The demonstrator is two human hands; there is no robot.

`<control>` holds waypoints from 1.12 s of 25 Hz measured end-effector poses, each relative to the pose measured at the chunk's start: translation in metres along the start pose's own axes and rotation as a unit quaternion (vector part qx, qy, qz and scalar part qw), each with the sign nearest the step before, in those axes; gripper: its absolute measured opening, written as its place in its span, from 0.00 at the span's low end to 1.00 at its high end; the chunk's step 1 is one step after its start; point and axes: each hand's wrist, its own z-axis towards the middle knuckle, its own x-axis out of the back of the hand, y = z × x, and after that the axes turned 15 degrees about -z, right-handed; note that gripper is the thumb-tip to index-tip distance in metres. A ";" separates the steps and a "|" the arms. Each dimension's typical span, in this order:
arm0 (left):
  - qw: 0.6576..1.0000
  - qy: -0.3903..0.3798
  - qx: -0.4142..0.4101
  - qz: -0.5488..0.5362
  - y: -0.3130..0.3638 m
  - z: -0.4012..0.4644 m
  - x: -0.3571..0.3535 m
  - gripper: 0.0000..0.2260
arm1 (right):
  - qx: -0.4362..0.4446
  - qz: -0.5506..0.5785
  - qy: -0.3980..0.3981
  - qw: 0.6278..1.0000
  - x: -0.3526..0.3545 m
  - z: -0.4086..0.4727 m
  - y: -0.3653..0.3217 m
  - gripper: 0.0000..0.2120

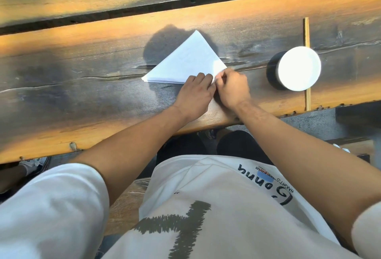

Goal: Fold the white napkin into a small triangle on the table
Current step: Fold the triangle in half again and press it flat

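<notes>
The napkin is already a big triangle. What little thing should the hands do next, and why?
Probably lift the right corner and carry it across to the left corner. The white paper napkin lies flat as one large triangle on the dark wooden table; the right hand pinches that corner, and the left hand rests at the near edge, ready to steady it.

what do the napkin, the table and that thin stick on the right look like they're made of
Napkin: probably matte white paper, since its stacked layers show thin, crisp edges.
Table: wood planks, with visible grain, cracks and knots; worn dark stain over orange tones.
Stick: pale and slim, likely bare wood or bamboo; too small to tell.
</notes>
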 end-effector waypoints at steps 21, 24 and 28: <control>0.998 0.027 0.053 0.030 -0.096 -0.051 0.062 0.08 | 0.172 -0.295 0.013 0.940 0.004 0.001 0.003 0.13; 0.999 0.022 0.043 0.024 -0.094 -0.052 0.061 0.13 | 0.181 -0.290 0.009 0.940 0.004 0.003 0.006 0.12; 0.999 -0.006 0.048 0.006 -0.095 -0.054 0.060 0.14 | 0.180 -0.287 0.006 0.941 0.004 0.002 0.008 0.12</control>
